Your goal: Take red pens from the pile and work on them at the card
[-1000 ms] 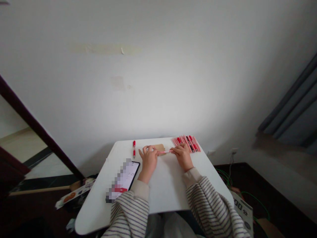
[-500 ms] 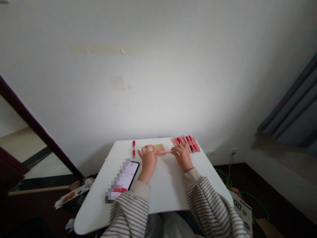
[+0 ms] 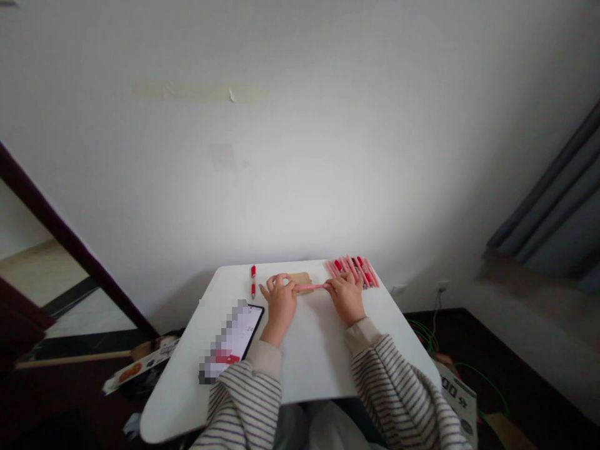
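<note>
A slim pink pen (image 3: 311, 287) lies level between my two hands over the middle of the white table (image 3: 319, 350). My left hand (image 3: 280, 309) pinches its left end, and my right hand (image 3: 347, 299) grips the other end; both ends are hidden by fingers. Just behind the pen rests a flat tan piece (image 3: 300, 277), partly covered by my left hand. Beyond my right hand is a row of several pink and red pens (image 3: 370, 270) at the far right corner. To the left of my left hand, a red pen with a pale middle (image 3: 254, 272) stands apart.
A phone (image 3: 241, 334) with its screen lit, partly blurred out, lies on the left of the table near my left forearm. The wall (image 3: 300, 156) rises behind the table's back edge. Green cables (image 3: 429, 334) and a printed box (image 3: 457, 394) are on the floor at right.
My right hand has shifted slightly left along the pink pen, so less of it shows between my hands. My left hand has barely moved.
</note>
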### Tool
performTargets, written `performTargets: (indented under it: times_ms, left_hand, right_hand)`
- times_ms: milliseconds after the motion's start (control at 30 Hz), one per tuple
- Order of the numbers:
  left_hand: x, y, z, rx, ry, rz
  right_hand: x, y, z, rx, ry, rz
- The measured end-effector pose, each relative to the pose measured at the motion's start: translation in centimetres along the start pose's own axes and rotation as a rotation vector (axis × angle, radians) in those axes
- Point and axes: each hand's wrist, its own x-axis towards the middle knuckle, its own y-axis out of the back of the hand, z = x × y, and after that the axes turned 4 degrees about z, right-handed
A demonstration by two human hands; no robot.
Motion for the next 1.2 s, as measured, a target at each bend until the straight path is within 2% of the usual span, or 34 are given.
performTargets:
  times_ms: [367, 633, 800, 1200]
  left_hand:
    - [-0.03, 0.11, 0.11, 0.021, 0.017, -0.001]
    - [-0.02, 0.34, 0.24, 0.030, 0.015, 0.013]
    - [-0.02, 0.10, 0.14, 0.018, 0.014, 0.007]
    - [-0.08, -0.09, 0.12, 0.013, 0.007, 0.008]
  right_hand:
    - [-0.08, -0.16, 0.02, -0.039, -0.018, -0.043]
    - [-0.17, -0.30, 0.02, 0.054, 0.001, -0.010]
    - [-0.07, 0.06, -0.14, 0.055, 0.005, -0.062]
    - [-0.25, -0.13, -0.19, 0.072, 0.028, -0.050]
